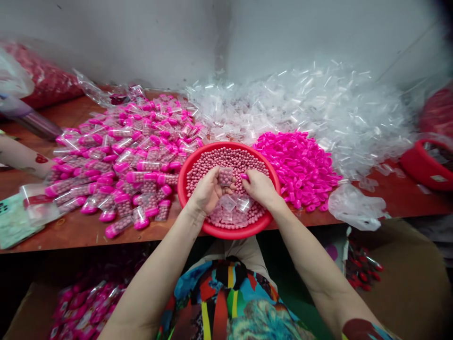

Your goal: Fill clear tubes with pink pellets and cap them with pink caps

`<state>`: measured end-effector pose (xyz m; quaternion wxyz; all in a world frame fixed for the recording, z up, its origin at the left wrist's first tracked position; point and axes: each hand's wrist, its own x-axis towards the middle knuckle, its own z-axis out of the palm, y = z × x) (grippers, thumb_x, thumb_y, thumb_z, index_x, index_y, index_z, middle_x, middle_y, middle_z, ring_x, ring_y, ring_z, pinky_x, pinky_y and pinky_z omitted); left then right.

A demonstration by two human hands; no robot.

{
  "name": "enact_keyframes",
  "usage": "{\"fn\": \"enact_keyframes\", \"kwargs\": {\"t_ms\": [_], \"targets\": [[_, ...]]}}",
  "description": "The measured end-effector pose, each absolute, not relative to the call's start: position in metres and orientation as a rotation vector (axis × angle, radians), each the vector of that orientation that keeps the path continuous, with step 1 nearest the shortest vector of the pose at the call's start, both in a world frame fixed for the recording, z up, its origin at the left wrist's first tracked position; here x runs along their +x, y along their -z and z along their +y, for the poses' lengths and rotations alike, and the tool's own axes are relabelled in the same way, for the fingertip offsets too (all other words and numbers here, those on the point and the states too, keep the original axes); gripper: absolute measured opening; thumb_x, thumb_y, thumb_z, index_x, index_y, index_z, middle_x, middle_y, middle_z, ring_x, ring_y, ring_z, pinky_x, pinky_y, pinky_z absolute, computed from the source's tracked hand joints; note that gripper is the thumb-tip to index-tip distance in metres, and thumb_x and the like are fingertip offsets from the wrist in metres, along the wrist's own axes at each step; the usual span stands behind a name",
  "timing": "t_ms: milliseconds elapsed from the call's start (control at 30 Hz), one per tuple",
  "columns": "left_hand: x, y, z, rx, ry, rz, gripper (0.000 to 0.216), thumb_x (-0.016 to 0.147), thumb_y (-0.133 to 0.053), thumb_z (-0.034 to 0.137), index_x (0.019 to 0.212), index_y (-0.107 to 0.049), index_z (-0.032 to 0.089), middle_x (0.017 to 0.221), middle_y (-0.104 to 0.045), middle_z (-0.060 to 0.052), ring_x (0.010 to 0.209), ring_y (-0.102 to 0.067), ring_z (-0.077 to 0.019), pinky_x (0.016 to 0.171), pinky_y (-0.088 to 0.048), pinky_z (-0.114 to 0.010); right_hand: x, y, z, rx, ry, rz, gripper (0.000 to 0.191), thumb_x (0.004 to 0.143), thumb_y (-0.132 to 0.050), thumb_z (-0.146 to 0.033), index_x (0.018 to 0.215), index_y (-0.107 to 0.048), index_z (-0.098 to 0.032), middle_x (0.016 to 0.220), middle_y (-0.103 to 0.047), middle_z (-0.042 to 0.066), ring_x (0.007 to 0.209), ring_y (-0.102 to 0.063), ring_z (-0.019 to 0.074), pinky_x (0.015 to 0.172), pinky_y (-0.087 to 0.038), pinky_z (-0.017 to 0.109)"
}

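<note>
My left hand [207, 191] is closed round a small clear plastic container [225, 176] filled with pink beads. Close beside it, my right hand [260, 187] pinches a bright pink cap [244, 176]. The container and cap are slightly apart. Both hands are over a red basin [182, 189] of pink beads [226, 156]. Several clear containers [230, 210] lie on the beads near the basin's front rim.
Capped, bead-filled containers [141, 165] are heaped on the left of the table [81, 236]. Loose pink caps [300, 170] form a pile at right, before a large mound of clear containers [318, 104]. A crumpled plastic bag [357, 206] lies at the front edge.
</note>
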<state>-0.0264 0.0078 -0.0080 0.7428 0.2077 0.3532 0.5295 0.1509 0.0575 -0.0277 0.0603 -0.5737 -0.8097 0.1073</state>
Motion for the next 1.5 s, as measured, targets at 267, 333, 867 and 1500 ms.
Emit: {"fn": "enact_keyframes", "kwargs": {"t_ms": [267, 333, 867, 1500], "targets": [[-0.021, 0.01, 0.005, 0.5, -1.084, 0.829, 0.036, 0.099, -0.043, 0.038, 0.103, -0.068, 0.012, 0.077, -0.069, -0.007, 0.06, -0.062, -0.0144, 0.054, -0.047, -0.025, 0.142, -0.01, 0.058, -1.136, -0.977, -1.901, 0.024, 0.088, -0.06, -0.041, 0.084, -0.065, -0.018, 0.075, -0.061, -0.002, 0.071, -0.055, 0.0133, 0.068, -0.043, 0.025], [-0.02, 0.01, 0.004, 0.502, -1.096, 0.835, 0.034, 0.098, -0.046, 0.037, 0.097, -0.069, 0.012, 0.073, -0.066, -0.005, 0.057, -0.059, -0.0129, 0.055, -0.048, -0.025, 0.14, -0.014, 0.057, -1.08, -1.057, -1.948, 0.024, 0.087, -0.062, -0.041, 0.085, -0.067, -0.018, 0.078, -0.063, -0.001, 0.074, -0.057, 0.014, 0.07, -0.044, 0.026], [-0.021, 0.014, -0.002, 0.696, -1.092, 0.822, 0.037, 0.07, -0.084, 0.028, 0.1, -0.067, 0.016, 0.079, -0.064, 0.002, 0.063, -0.057, -0.007, 0.061, -0.043, -0.02, 0.121, 0.005, 0.052, -0.923, -1.671, -1.008, 0.051, 0.079, -0.069, -0.062, 0.11, -0.07, -0.022, 0.054, -0.042, -0.01, 0.046, -0.033, 0.0059, 0.044, -0.03, 0.019], [-0.023, 0.014, 0.0, 0.727, -1.28, 0.942, 0.028, 0.064, -0.085, 0.022, 0.086, -0.071, 0.011, 0.075, -0.066, -0.002, 0.062, -0.055, -0.0086, 0.059, -0.041, -0.022, 0.145, 0.011, 0.018, -0.968, -0.391, -2.04, 0.021, 0.092, -0.062, -0.024, 0.111, -0.068, -0.02, 0.119, -0.068, 0.011, 0.116, -0.059, 0.0265, 0.104, -0.046, 0.047]]}}
